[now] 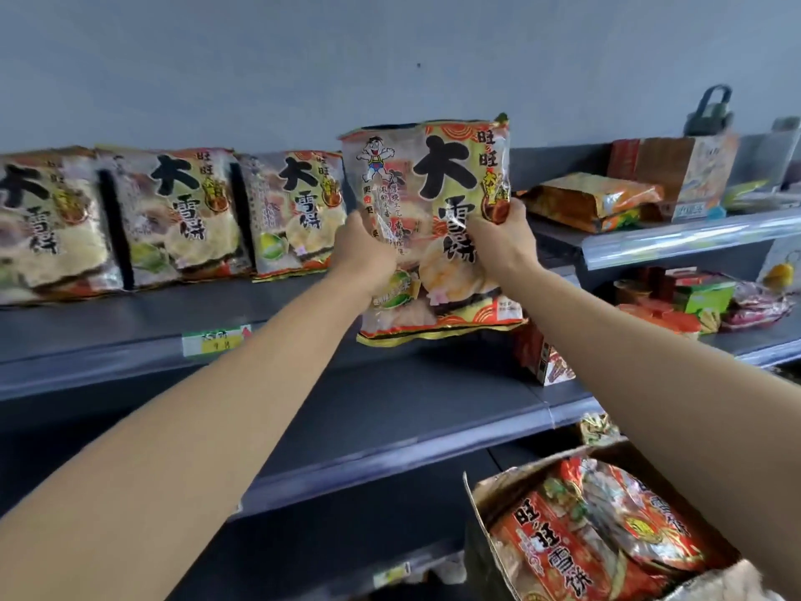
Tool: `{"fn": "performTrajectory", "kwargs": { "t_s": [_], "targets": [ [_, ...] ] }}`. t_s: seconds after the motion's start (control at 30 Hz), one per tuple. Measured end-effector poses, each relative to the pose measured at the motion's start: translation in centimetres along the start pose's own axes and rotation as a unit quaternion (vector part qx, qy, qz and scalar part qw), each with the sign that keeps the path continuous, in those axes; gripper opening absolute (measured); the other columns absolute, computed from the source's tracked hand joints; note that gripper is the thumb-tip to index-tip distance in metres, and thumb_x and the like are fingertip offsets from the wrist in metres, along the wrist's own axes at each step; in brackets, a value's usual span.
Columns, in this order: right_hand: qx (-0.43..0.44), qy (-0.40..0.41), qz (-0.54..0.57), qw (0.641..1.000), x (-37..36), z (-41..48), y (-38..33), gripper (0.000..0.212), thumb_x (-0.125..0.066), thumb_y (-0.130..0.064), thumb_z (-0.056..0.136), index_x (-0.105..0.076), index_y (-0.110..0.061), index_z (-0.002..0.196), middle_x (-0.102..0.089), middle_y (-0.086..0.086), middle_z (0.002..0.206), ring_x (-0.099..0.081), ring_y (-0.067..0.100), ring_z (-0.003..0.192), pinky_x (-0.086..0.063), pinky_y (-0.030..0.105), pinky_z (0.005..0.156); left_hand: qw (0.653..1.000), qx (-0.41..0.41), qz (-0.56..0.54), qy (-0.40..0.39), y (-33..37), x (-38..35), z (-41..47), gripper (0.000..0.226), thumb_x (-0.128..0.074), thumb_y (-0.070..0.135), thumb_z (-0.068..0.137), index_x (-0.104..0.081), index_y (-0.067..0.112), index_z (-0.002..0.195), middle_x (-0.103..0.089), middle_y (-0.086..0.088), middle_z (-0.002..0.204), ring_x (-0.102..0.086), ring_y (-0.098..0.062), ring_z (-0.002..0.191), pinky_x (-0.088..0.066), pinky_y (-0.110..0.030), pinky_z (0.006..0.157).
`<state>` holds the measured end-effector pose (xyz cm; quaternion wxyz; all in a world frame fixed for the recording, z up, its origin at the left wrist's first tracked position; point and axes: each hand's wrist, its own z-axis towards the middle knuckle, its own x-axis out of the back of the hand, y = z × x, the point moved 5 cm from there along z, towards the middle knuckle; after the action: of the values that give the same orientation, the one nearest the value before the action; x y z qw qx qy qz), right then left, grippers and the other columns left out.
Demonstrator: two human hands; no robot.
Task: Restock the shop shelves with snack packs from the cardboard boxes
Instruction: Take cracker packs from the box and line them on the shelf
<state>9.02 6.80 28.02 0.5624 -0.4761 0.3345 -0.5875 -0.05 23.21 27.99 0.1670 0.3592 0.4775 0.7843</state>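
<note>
Left hand (362, 249) and right hand (505, 236) both grip the glossy yellow-red rice-cracker snack pack (433, 227), whose slippery film could slide off the dark grey metal shelf (303, 297) edge if set down leaning.

Snack pack (450, 175) between both hands (364, 253) (505, 240)

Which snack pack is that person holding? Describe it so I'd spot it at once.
Find the dark upper shelf, where three matching packs stand in a row. Just right of that row is a fourth pack of the same design. It alone is held up, gripped by the left hand and right hand at its sides.
</note>
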Motion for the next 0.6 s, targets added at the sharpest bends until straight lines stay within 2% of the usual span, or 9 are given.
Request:
{"fn": "performTrajectory", "kwargs": {
  "t_s": [0.07, 0.13, 0.23, 0.27, 0.33, 0.37, 0.43, 0.5, 0.6],
  "targets": [
    [0.018, -0.010, 0.012, 1.000, -1.9, 2.2, -1.2, 0.042, -0.052, -0.026, 0.085, -0.043, -0.020, 0.126, -0.059, 0.002, 0.108, -0.057, 0.020, 0.093, -0.040, 0.030, 0.076, 1.000, -0.008, 0.003, 0.012, 0.3, 1.5, 1.8, 0.053, -0.063, 0.003, 0.086, -0.042, 0.009, 0.135, -0.055, -0.006, 0.125, -0.054, -0.024, 0.114, -0.048, -0.035, 0.090],
    [0.037, -0.019, 0.022, 0.999, -3.7, 4.7, -2.0, 0.043, -0.053, -0.026, 0.084, -0.043, -0.020, 0.125, -0.059, 0.004, 0.111, -0.058, 0.020, 0.094, -0.041, 0.031, 0.077, 1.000, -0.020, 0.000, 0.016, 0.6, 2.3, 3.9, 0.045, -0.063, 0.000, 0.086, -0.045, 0.010, 0.126, -0.054, 0.000, 0.105, -0.053, -0.019, 0.101, -0.044, -0.028, 0.077],
    [0.053, -0.026, 0.027, 0.998, -5.6, 8.7, -2.4, 0.044, -0.053, -0.025, 0.084, -0.043, -0.020, 0.127, -0.059, 0.005, 0.114, -0.058, 0.023, 0.098, -0.044, 0.033, 0.080, 1.000, -0.024, 0.011, 0.010, 1.2, 2.2, 7.3, 0.055, -0.057, -0.007, 0.088, -0.039, 0.015, 0.135, -0.040, 0.010, 0.088, -0.048, -0.012, 0.089, -0.038, -0.017, 0.062],
    [0.053, -0.026, 0.022, 0.998, -6.1, 10.0, -2.3, 0.048, -0.052, -0.025, 0.083, -0.041, -0.020, 0.129, -0.058, 0.006, 0.116, -0.058, 0.024, 0.100, -0.046, 0.035, 0.083, 1.000, -0.018, 0.014, 0.003, 1.3, 1.9, 8.3, 0.063, -0.055, -0.008, 0.088, -0.033, 0.013, 0.142, -0.039, 0.011, 0.089, -0.050, -0.013, 0.091, -0.042, -0.017, 0.064],
    [0.049, -0.025, 0.006, 0.998, -6.7, 12.7, -1.7, 0.056, -0.052, -0.025, 0.080, -0.038, -0.021, 0.134, -0.056, 0.006, 0.120, -0.057, 0.026, 0.104, -0.048, 0.041, 0.091, 1.000, 0.003, 0.003, -0.012, 0.8, 0.8, 10.5, 0.072, -0.054, -0.011, 0.087, -0.026, 0.015, 0.148, -0.042, 0.010, 0.093, -0.056, -0.021, 0.097, -0.048, -0.028, 0.071],
    [0.045, -0.028, -0.002, 0.999, -6.9, 14.0, -1.2, 0.058, -0.051, -0.025, 0.079, -0.037, -0.022, 0.135, -0.056, 0.006, 0.121, -0.057, 0.027, 0.106, -0.047, 0.043, 0.094, 1.000, 0.014, -0.009, -0.020, 0.5, 0.0, 11.7, 0.076, -0.054, -0.012, 0.086, -0.025, 0.017, 0.149, -0.047, 0.008, 0.096, -0.058, -0.024, 0.095, -0.048, -0.031, 0.069],
    [0.031, -0.044, -0.018, 0.998, -7.5, 16.5, -0.1, 0.055, -0.051, -0.023, 0.081, -0.036, -0.022, 0.135, -0.057, 0.006, 0.120, -0.057, 0.028, 0.106, -0.048, 0.044, 0.095, 0.999, 0.030, -0.028, -0.036, -0.3, -1.6, 14.0, 0.081, -0.056, -0.013, 0.083, -0.024, 0.022, 0.150, -0.055, -0.004, 0.116, -0.060, -0.030, 0.105, -0.050, -0.032, 0.075],
    [0.008, -0.062, -0.044, 0.997, -8.2, 18.8, 1.3, 0.053, -0.051, -0.022, 0.083, -0.036, -0.021, 0.134, -0.057, 0.007, 0.120, -0.056, 0.030, 0.109, -0.047, 0.046, 0.098, 0.997, 0.049, -0.044, -0.048, -1.3, -3.3, 16.0, 0.082, -0.057, -0.013, 0.083, -0.026, 0.024, 0.149, -0.052, -0.008, 0.132, -0.056, -0.031, 0.115, -0.051, -0.039, 0.085],
    [-0.029, -0.076, -0.086, 0.993, -9.5, 21.9, 3.5, 0.058, -0.050, -0.026, 0.080, -0.034, -0.021, 0.136, -0.056, 0.010, 0.124, -0.052, 0.034, 0.114, -0.044, 0.050, 0.100, 0.992, 0.093, -0.063, -0.066, -3.0, -5.6, 18.5, 0.078, -0.055, -0.013, 0.086, -0.026, 0.023, 0.148, -0.051, -0.005, 0.132, -0.054, -0.025, 0.112, -0.053, -0.038, 0.073]
  ]
}}
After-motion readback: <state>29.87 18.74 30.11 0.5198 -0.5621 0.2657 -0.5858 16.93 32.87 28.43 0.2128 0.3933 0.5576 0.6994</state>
